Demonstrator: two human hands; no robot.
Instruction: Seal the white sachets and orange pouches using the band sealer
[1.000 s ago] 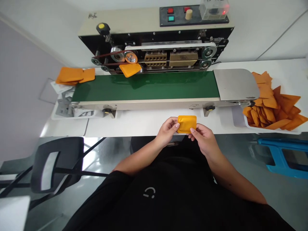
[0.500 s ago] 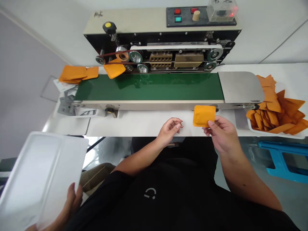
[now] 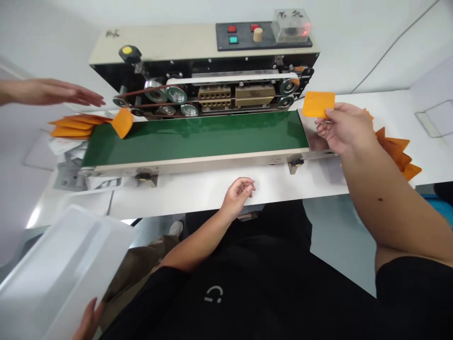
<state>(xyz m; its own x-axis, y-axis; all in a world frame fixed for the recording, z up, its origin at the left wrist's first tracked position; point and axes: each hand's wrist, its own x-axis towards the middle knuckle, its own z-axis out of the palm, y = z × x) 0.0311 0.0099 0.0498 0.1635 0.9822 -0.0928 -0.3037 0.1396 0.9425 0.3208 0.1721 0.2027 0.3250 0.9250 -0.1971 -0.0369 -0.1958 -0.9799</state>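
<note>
The square pouch (image 3: 318, 104) held up at the right is a flat, warm orange with no pattern, the same shade as the pouch (image 3: 122, 123) lying on the dark green conveyor belt (image 3: 194, 137) and the stacked pouches (image 3: 71, 126) beyond it. The sealing machine (image 3: 159, 47) is cream on top and black in front, with brass-coloured blocks (image 3: 236, 97). Its dark control panel (image 3: 264, 35) carries red and teal buttons, and a yellow knob (image 3: 126, 50) sits to the left. The bench (image 3: 184, 196) is white, the tray (image 3: 60, 264) translucent white, and the shirt (image 3: 247, 278) black with a small pale logo (image 3: 213, 294)

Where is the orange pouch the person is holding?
In the head view, the pouch is in the right hand, above the right end of the green conveyor belt.
</note>
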